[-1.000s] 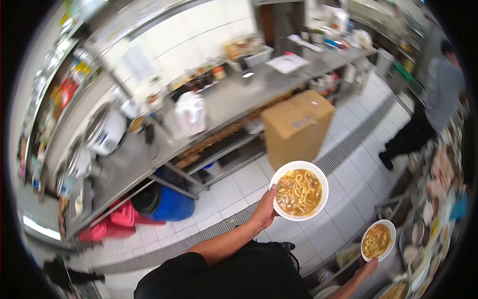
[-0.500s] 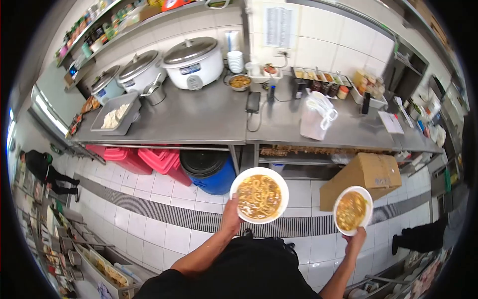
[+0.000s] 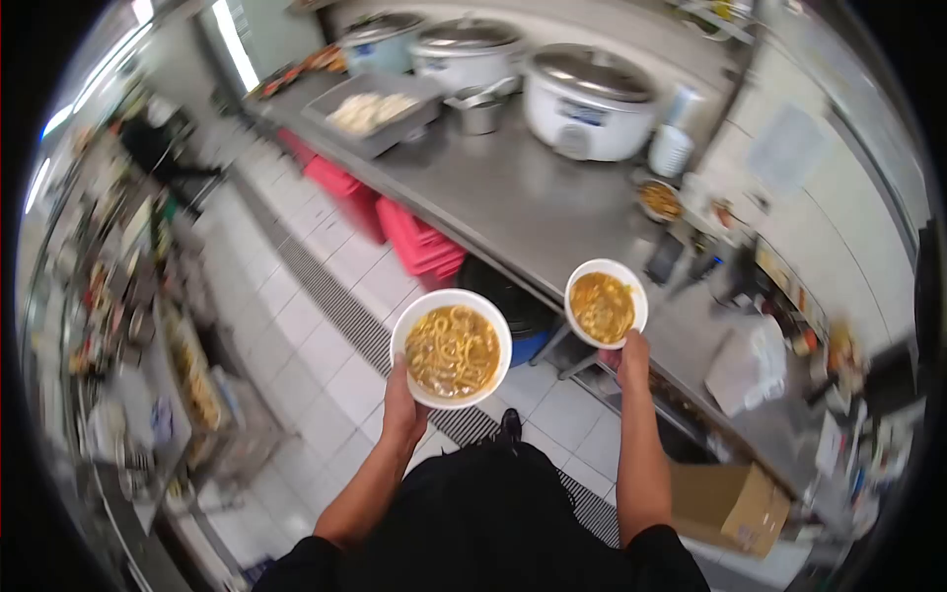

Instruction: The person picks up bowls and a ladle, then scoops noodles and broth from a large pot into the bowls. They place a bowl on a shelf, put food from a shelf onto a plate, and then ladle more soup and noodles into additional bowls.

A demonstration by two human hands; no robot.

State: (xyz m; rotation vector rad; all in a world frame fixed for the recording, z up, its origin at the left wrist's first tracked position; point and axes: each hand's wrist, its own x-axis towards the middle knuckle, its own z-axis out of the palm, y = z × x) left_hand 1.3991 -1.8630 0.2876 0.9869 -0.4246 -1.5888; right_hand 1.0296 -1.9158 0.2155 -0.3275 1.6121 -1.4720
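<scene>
My left hand [image 3: 402, 407] grips a large white bowl [image 3: 399, 340] by its lower left side. Thick noodles in brown soup [image 3: 453, 351] fill it. A smaller white bowl [image 3: 641, 292] is in my right hand [image 3: 628, 359], held at its lower right rim. It contains a yellow-brown soup with chunks [image 3: 601, 308]. Both bowls are in front of my body, above the floor and the edge of the steel counter [image 3: 513, 212]. The fingers under each bowl are mostly hidden.
Large lidded cookers [image 3: 590, 104], a grey tub of white food [image 3: 370, 116] and a white bag [image 3: 747, 365] stand on the counter. Red bins [image 3: 419, 242] and a cardboard box [image 3: 735, 508] are below. A drain grate [image 3: 326, 296] crosses the floor. A person [image 3: 153, 148] is far left.
My view has turned left along the counter, and the cookers now lie further right. The right-hand bowl has come closer to the left-hand one. Both hands keep their hold.
</scene>
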